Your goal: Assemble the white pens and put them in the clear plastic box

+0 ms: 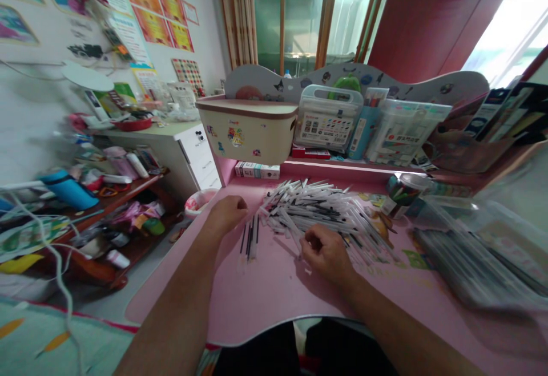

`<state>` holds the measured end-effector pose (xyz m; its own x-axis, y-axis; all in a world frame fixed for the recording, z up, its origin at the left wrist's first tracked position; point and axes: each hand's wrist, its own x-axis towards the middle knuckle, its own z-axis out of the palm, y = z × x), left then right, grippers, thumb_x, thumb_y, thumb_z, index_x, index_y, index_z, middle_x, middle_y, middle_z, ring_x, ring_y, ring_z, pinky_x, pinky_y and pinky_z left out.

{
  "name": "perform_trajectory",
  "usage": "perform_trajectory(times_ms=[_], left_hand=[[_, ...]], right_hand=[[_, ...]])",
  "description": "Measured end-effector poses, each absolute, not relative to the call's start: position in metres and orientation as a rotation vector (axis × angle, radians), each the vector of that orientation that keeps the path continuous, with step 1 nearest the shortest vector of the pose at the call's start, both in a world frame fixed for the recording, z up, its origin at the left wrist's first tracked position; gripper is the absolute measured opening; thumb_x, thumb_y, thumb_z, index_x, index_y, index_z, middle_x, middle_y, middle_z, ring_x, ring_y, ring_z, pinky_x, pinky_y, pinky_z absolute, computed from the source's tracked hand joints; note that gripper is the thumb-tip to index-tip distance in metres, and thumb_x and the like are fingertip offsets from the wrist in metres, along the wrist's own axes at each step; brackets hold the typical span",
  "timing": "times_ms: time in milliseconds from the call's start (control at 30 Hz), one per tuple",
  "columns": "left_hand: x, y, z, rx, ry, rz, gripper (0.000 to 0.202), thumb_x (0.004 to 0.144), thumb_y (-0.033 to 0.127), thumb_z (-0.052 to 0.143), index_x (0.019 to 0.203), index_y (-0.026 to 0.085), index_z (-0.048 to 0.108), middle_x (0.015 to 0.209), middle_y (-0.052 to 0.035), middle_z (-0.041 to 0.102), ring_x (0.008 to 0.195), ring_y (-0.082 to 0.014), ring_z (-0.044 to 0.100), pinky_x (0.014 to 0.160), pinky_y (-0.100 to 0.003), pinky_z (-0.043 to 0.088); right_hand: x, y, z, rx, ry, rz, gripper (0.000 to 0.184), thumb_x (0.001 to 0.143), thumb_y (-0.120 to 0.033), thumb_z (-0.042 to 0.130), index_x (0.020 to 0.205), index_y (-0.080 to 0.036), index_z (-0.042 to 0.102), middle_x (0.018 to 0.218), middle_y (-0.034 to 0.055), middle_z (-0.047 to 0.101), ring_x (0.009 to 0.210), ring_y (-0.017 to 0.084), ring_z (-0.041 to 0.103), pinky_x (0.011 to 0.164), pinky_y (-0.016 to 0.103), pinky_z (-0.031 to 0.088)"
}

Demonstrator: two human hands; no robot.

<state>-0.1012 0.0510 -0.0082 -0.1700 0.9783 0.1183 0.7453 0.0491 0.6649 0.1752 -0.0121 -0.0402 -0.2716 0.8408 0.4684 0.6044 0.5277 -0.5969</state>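
A large heap of clear pen barrels and refills [317,207] lies on the pink desk [265,296]. My right hand [326,252] rests at the heap's near edge, fingers curled over the pens; what it grips is hidden. My left hand [226,213] sits to the left with its fingers curled, knuckles up, beside a small row of dark refills [250,238] set apart from the heap. Nothing shows inside the left hand.
A cream storage box [248,128] stands on the desk's raised shelf, with marker cases [327,116] to its right. A jar of pencils [402,190] and a blurred clear container [475,250] sit at the right. A cluttered low shelf [107,210] stands left.
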Motion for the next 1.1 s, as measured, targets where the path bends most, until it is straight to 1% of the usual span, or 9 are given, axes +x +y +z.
perform_trajectory(times_ms=[133, 300, 467, 633, 767, 867, 967, 1033, 1100], left_hand=[[-0.118, 0.050, -0.010, 1.743, 1.956, 0.536, 0.013, 0.050, 0.021, 0.070, 0.042, 0.021, 0.059, 0.045, 0.0003, 0.054, 0.050, -0.0155, 0.048, 0.054, -0.027, 0.030], [-0.118, 0.050, -0.007, 1.756, 1.916, 0.208, 0.011, 0.054, 0.027, 0.069, 0.050, 0.017, 0.065, 0.048, -0.0002, 0.057, 0.053, -0.0161, 0.052, 0.054, -0.027, 0.033], [-0.106, 0.047, -0.004, 1.773, 1.912, 0.077, 0.009, 0.061, 0.025, 0.065, 0.060, 0.016, 0.066, 0.057, -0.0003, 0.060, 0.059, -0.0162, 0.055, 0.055, -0.026, 0.036], [-0.095, 0.044, -0.007, 1.777, 1.951, 0.045, 0.004, 0.062, 0.019, 0.060, 0.062, 0.016, 0.063, 0.059, -0.0012, 0.061, 0.060, -0.0163, 0.058, 0.054, -0.024, 0.038], [-0.088, 0.043, -0.007, 1.800, 2.008, 0.028, 0.006, 0.062, 0.022, 0.060, 0.063, 0.017, 0.063, 0.058, -0.0023, 0.061, 0.059, -0.0179, 0.059, 0.054, -0.025, 0.038], [-0.085, 0.044, -0.006, 1.841, 2.066, 0.029, 0.009, 0.061, 0.026, 0.061, 0.062, 0.018, 0.063, 0.058, -0.0038, 0.061, 0.061, -0.0204, 0.059, 0.056, -0.027, 0.037], [-0.085, 0.046, -0.002, 1.887, 2.119, 0.068, 0.014, 0.063, 0.032, 0.060, 0.063, 0.018, 0.063, 0.065, -0.0061, 0.064, 0.069, -0.0234, 0.061, 0.059, -0.029, 0.038], [-0.085, 0.046, 0.002, 1.942, 2.118, 0.195, 0.016, 0.065, 0.035, 0.060, 0.062, 0.019, 0.061, 0.068, -0.0062, 0.065, 0.072, -0.0237, 0.062, 0.061, -0.030, 0.038], [-0.083, 0.044, 0.006, 1.927, 1.998, 0.464, 0.015, 0.064, 0.033, 0.060, 0.060, 0.019, 0.057, 0.065, -0.0041, 0.063, 0.067, -0.0212, 0.060, 0.060, -0.029, 0.039]], right_hand=[[0.176, -0.011, -0.038, -1.120, -1.867, 0.439, 0.013, 0.083, -0.025, 0.055, 0.071, -0.020, 0.056, 0.062, -0.0009, 0.055, 0.057, 0.012, 0.051, 0.057, 0.024, 0.039], [0.175, -0.009, -0.041, -1.093, -1.797, 0.465, 0.012, 0.084, -0.025, 0.055, 0.073, -0.019, 0.055, 0.060, -0.0027, 0.054, 0.054, 0.011, 0.050, 0.055, 0.022, 0.038], [0.175, -0.006, -0.046, -1.119, -1.816, 0.415, 0.005, 0.082, -0.021, 0.054, 0.079, -0.019, 0.056, 0.065, -0.0017, 0.057, 0.056, 0.011, 0.052, 0.057, 0.022, 0.039], [0.176, -0.004, -0.047, -1.092, -1.780, 0.437, 0.005, 0.083, -0.020, 0.054, 0.084, -0.019, 0.058, 0.075, 0.0023, 0.064, 0.068, 0.015, 0.060, 0.066, 0.024, 0.045], [0.176, -0.003, -0.043, -1.068, -1.693, 0.561, 0.006, 0.080, -0.021, 0.055, 0.084, -0.019, 0.059, 0.077, 0.0025, 0.064, 0.069, 0.015, 0.061, 0.064, 0.025, 0.047], [0.178, -0.001, -0.041, -1.080, -1.538, 0.755, 0.008, 0.079, -0.025, 0.059, 0.084, -0.019, 0.059, 0.076, 0.0015, 0.063, 0.064, 0.014, 0.059, 0.059, 0.024, 0.046], [0.180, 0.003, -0.038, -1.101, -1.317, 0.998, 0.015, 0.075, -0.029, 0.065, 0.086, -0.019, 0.060, 0.063, -0.0034, 0.057, 0.052, 0.010, 0.051, 0.048, 0.020, 0.039], [0.181, 0.007, -0.037, -1.059, -1.144, 1.171, 0.021, 0.073, -0.031, 0.069, 0.087, -0.019, 0.060, 0.053, -0.0076, 0.049, 0.043, 0.008, 0.043, 0.041, 0.019, 0.033], [0.183, 0.010, -0.035, -0.968, -0.969, 1.336, 0.026, 0.071, -0.034, 0.073, 0.087, -0.019, 0.059, 0.052, -0.0085, 0.049, 0.041, 0.007, 0.041, 0.038, 0.017, 0.032]])
